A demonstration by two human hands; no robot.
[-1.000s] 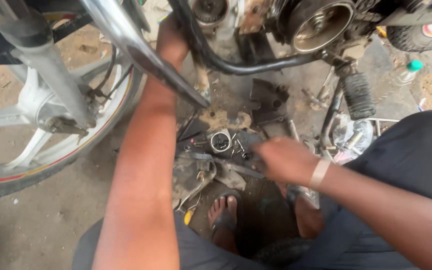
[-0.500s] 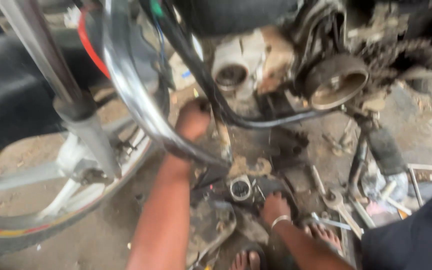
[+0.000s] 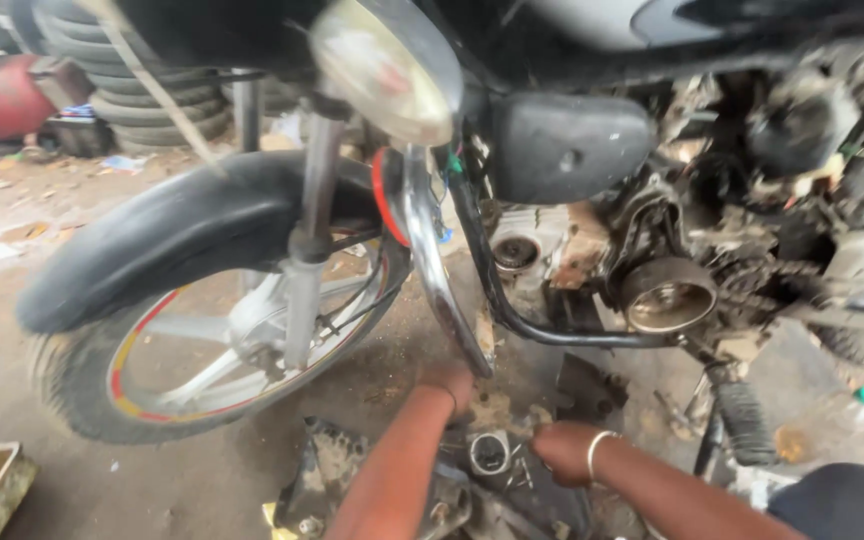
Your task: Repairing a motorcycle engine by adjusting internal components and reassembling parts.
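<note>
Small metal cylinder part (image 3: 489,452) on the ground among greasy parts, between both hands | left hand (image 3: 449,384) clenched by chrome crash bar (image 3: 442,290) | right hand (image 3: 564,447) beside cylinder, grip unclear | motorcycle front wheel (image 3: 202,350) left.

bare forearms, a pale bangle on the right wrist (image 3: 600,452), dark trousers (image 3: 842,500).

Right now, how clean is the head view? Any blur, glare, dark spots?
Head view: motion-smeared overall, worst on the headlamp and front wheel; the upper frame under the tank is in deep shadow; soft daylight, mild sheen on the chrome guard bar; left hand and right hand are low in frame, soft-edged, beside a small metal ring.
</note>
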